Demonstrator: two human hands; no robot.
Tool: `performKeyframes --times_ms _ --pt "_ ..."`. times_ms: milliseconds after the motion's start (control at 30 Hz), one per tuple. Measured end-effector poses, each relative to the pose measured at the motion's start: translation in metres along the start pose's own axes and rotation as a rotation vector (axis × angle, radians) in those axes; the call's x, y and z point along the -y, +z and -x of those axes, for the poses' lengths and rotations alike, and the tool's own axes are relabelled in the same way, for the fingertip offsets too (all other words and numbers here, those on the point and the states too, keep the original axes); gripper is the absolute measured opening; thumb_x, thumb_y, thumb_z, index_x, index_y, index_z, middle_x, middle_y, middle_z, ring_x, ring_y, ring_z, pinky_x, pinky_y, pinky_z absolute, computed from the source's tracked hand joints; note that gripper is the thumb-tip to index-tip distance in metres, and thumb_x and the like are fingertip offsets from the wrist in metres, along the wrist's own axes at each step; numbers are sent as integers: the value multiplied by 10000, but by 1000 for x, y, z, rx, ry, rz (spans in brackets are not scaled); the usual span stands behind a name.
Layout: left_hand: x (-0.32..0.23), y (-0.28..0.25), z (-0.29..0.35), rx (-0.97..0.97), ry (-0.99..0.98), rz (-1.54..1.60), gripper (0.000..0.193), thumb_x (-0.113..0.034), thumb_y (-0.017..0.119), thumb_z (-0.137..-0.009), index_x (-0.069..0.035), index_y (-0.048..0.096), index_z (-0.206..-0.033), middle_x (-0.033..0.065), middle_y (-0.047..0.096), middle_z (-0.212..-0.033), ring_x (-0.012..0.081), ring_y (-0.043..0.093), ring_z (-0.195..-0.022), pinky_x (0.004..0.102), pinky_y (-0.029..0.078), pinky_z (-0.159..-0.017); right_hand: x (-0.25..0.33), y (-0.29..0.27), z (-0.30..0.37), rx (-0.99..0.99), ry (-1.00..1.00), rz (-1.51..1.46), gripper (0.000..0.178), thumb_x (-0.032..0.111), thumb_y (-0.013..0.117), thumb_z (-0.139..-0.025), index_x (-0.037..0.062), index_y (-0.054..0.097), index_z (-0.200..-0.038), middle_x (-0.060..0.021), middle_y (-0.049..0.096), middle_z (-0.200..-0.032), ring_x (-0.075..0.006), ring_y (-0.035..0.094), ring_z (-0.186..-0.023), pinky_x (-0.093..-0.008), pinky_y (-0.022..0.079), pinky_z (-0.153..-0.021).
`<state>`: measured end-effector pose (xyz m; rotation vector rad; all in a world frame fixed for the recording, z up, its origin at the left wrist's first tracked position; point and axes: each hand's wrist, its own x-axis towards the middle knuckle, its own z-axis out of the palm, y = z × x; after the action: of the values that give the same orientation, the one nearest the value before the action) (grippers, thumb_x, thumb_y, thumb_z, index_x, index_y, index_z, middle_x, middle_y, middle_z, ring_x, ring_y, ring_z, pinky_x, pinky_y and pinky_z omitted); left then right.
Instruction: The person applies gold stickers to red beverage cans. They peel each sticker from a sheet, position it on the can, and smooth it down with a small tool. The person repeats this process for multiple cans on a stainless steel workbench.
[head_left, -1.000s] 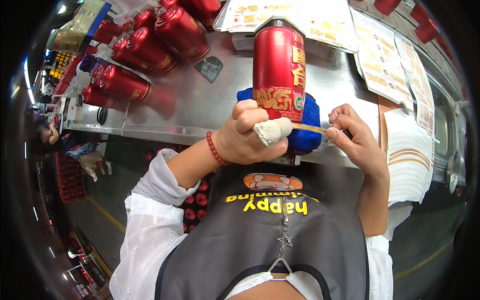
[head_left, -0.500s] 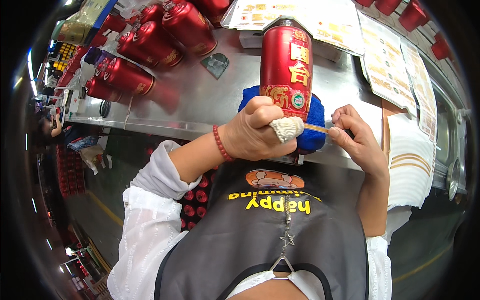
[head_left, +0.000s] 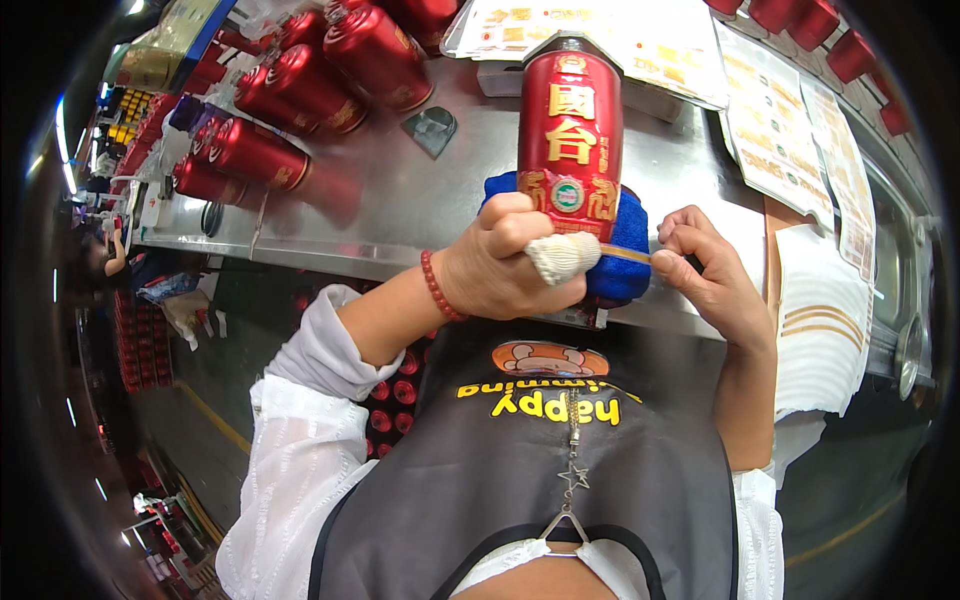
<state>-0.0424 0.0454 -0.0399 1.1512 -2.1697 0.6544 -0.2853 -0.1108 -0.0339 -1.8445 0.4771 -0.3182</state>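
A red bottle (head_left: 570,150) with gold lettering lies on its side, its neck pointing away from me, on a folded blue cloth (head_left: 629,222) at the bench's near edge. My left hand (head_left: 490,262) is closed around its base end, and a white ribbed cover (head_left: 562,258) sits on the thumb. A narrow gold strip (head_left: 628,254) stretches from the bottle's base, beside that thumb, to my right hand (head_left: 715,285). There the thumb and forefinger pinch its free end. My left fingers hide part of the base.
Several red bottles (head_left: 375,55) stand on the metal bench (head_left: 470,130) at the far left, near a small dark green piece (head_left: 431,130). Printed label sheets (head_left: 775,130) cover the far right. White sheets with gold strips (head_left: 820,320) hang at the right edge.
The bottle has turned about its long axis, bringing its lettering and round green emblem leftward. Both hands have shifted slightly left, still holding the bottle and strip. Red bottles at the upper right have moved.
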Motion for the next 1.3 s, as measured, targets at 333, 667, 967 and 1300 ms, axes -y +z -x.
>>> performKeyframes --times_ms 333,667,967,1300 --pt "0 2 -7 -1 55 -23 273 -170 734 -586 -290 675 -824 -80 625 -1185 213 425 -994 372 394 -791 -4 0 -2 -9 -39 36 311 268 675 -971 45 520 -820 -41 471 -1021 -137 446 -933 -255 388 -818" --pt "-8 -3 4 -34 -35 -117 256 -158 715 -587 -279 657 -805 -70 618 -1139 224 426 -966 376 401 -774 2 6 -11 -13 -18 6 294 232 710 -938 -8 578 -831 -77 498 -950 -192 497 -898 -306 430 -810" --pt "-5 -3 2 -20 -29 -81 231 -178 719 -631 -261 646 -835 -67 603 -1217 214 423 -1037 382 401 -818 2 11 -11 -15 -38 32 284 224 696 -953 35 526 -827 -40 475 -992 -142 456 -910 -267 397 -799" --pt "-2 2 -7 13 19 9 270 -174 727 -593 -268 663 -838 -79 628 -1208 203 417 -999 367 388 -801 0 12 -14 -22 -42 46 293 248 704 -952 36 541 -831 -45 475 -989 -148 459 -902 -262 397 -786"
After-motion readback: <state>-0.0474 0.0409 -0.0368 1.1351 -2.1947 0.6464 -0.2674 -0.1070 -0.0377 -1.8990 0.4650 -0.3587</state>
